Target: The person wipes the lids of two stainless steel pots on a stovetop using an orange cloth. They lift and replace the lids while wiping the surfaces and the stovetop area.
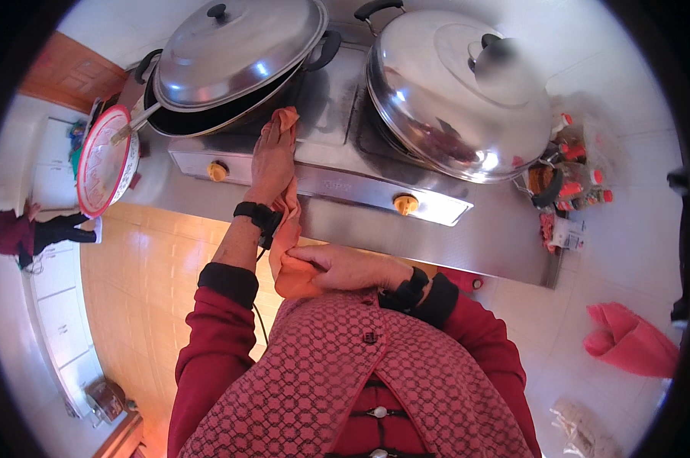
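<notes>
My left hand (273,160) presses an orange cloth (288,213) onto the steel gas stove (328,123), between the two burners. A fold of the cloth shows past its fingertips. The cloth's other end hangs over the counter's front edge, gripped by my right hand (353,267) close to my body. Left of my left hand, a dark wok (207,123) sits on the stove under a tilted steel lid (239,54). A second pan under a domed steel lid (436,86) stands on the right. Two yellow knobs (217,171) are on the stove's front panel.
A red-rimmed enamel basin (105,166) stands at the counter's left, a wooden-handled utensil (128,129) across its rim. Bottles with red caps (588,177) crowd the right end. A pink towel (631,340) is at right. Another person (18,232) stands far left.
</notes>
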A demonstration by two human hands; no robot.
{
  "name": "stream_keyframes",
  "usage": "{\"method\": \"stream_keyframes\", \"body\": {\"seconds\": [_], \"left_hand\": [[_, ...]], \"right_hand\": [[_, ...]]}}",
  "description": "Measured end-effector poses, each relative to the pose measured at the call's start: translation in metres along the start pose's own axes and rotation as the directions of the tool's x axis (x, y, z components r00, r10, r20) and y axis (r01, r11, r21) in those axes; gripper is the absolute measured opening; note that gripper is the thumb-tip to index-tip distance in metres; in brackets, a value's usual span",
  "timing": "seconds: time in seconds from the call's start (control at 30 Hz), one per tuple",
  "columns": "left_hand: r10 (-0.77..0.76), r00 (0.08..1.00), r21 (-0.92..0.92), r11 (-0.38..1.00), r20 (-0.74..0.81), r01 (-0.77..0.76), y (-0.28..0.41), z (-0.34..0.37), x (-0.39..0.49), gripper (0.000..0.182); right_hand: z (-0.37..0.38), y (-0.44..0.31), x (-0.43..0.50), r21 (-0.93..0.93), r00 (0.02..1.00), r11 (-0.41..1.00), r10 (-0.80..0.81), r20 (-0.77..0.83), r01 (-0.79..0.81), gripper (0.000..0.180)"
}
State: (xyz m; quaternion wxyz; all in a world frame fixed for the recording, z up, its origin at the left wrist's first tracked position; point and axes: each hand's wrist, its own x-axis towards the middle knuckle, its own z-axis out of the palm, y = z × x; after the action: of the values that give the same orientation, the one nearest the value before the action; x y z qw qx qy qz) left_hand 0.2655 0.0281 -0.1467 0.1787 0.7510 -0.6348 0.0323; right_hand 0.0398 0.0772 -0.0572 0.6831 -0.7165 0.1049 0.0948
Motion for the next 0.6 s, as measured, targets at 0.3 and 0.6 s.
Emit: {"method": "stream_keyframes", "body": {"seconds": [0.3,0.6], "left_hand": [[0.436,0.898,-0.466,0.808,0.061,-0.360,0.045,0.013,0.045,0.047],[0.605,0.795,-0.377,0.745,0.037,-0.550,0.032,0.018,0.057,0.045]], "right_hand": [[0.014,-0.004,-0.004,-0.037,0.962,0.999,-0.038,-0.270,0.029,0.057],[0.016,-0.011,-0.017,0.231,0.907,0.972,0.063,-0.417,0.038,0.061]]}}
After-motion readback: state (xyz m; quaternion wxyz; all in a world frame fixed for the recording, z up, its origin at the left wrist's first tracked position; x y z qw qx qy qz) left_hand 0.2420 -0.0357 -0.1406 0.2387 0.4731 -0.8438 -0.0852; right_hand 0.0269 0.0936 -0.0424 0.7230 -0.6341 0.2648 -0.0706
